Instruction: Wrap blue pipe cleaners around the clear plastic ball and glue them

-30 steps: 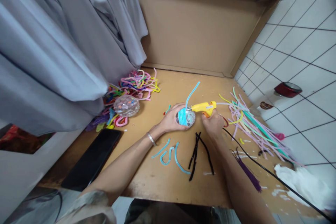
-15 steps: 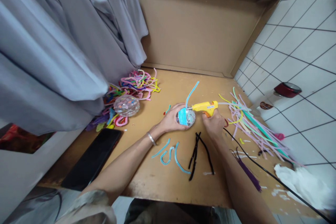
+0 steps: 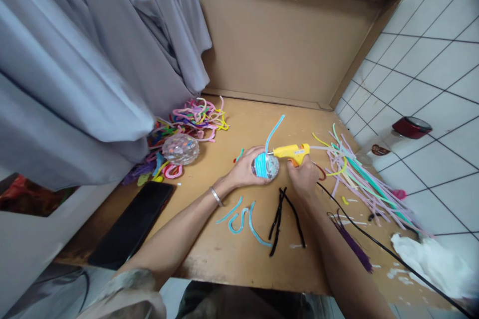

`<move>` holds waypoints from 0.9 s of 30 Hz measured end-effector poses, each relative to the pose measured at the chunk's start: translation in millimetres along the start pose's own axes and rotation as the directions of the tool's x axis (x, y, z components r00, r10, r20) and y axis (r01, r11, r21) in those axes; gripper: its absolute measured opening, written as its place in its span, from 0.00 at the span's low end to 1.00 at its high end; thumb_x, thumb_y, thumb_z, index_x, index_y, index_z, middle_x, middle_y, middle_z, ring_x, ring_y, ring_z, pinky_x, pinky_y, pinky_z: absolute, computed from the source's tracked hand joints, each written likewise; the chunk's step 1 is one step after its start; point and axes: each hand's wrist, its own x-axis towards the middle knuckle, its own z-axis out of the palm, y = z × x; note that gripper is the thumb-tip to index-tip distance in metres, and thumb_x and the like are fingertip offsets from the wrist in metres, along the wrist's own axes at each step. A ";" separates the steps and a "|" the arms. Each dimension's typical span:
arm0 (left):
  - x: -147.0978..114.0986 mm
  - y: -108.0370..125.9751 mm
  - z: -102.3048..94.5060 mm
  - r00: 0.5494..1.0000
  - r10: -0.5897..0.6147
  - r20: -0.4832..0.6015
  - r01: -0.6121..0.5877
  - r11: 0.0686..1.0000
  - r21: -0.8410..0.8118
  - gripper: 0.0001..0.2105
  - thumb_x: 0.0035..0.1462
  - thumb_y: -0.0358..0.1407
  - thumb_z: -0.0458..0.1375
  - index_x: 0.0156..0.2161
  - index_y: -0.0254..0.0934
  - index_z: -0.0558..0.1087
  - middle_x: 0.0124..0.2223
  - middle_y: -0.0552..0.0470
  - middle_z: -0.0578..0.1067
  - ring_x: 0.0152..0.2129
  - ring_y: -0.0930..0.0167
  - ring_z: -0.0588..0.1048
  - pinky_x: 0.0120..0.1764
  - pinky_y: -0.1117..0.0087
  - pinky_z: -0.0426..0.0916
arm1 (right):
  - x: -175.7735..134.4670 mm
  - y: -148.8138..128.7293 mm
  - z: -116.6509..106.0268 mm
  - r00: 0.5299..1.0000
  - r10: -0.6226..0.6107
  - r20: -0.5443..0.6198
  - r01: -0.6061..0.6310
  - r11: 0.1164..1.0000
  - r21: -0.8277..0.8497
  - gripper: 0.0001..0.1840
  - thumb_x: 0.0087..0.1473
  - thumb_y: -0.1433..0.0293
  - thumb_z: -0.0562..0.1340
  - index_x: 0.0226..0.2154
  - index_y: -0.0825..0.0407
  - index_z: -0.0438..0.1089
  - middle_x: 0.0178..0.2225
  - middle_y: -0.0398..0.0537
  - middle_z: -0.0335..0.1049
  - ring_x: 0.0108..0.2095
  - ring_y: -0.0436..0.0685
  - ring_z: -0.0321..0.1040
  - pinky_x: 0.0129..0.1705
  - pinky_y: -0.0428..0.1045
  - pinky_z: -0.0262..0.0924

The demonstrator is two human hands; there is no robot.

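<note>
My left hand [image 3: 247,168] is closed around a clear ball [image 3: 272,166] partly wrapped in blue pipe cleaner [image 3: 261,165]. One loose blue end [image 3: 275,128] sticks up from the wrap and away from me. In my right hand [image 3: 304,175] is a yellow hot glue gun [image 3: 291,152], its fingers around the handle. The gun's metal nozzle is at the upper edge of the blue wrap; whether glue is coming out is too small to see. Loose blue pipe cleaner pieces [image 3: 254,227] and black pipe cleaners [image 3: 279,222] lie on the table nearer me.
A colourful pipe cleaner heap [image 3: 198,117], a second clear ball [image 3: 181,149] and a black phone [image 3: 130,227] lie left. Right are long pipe cleaners [image 3: 368,182], a bottle [image 3: 389,139], purple strands [image 3: 352,244], white tissue [image 3: 426,259] and a black cord [image 3: 374,239]. Cardboard [image 3: 284,40] stands behind.
Almost nothing differs. The ball and the glue gun keep their places in my hands, with the nozzle still at the blue wrap; the view has shifted very slightly.
</note>
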 end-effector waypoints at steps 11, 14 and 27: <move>0.5 -3.9 0.3 1.000 0.002 0.002 -0.001 1.000 -0.024 0.42 0.37 0.41 0.74 0.60 0.35 0.67 0.62 0.38 0.69 0.60 0.52 0.68 0.63 0.49 0.62 | 4.0 -1.7 -3.6 0.995 0.024 0.096 -0.025 1.000 0.012 0.19 0.55 0.63 0.59 0.44 0.59 0.72 0.34 0.57 0.78 0.36 0.63 0.73 0.33 0.50 0.54; 0.5 -3.6 0.2 1.000 -0.014 0.003 0.014 1.000 -0.025 0.42 0.36 0.41 0.74 0.60 0.37 0.67 0.62 0.39 0.69 0.60 0.52 0.69 0.63 0.49 0.63 | 4.1 0.2 -1.0 0.997 0.013 0.081 -0.014 1.000 0.014 0.20 0.54 0.64 0.59 0.45 0.59 0.73 0.33 0.56 0.78 0.36 0.62 0.73 0.34 0.50 0.56; 3.0 -1.6 -2.6 0.996 -0.088 -0.002 0.087 0.993 -0.082 0.42 0.36 0.41 0.73 0.59 0.34 0.68 0.60 0.38 0.70 0.58 0.52 0.70 0.62 0.49 0.63 | 3.1 0.0 -4.8 0.996 0.007 0.093 -0.002 0.998 -0.059 0.19 0.55 0.64 0.59 0.45 0.59 0.73 0.36 0.59 0.78 0.38 0.64 0.74 0.36 0.50 0.58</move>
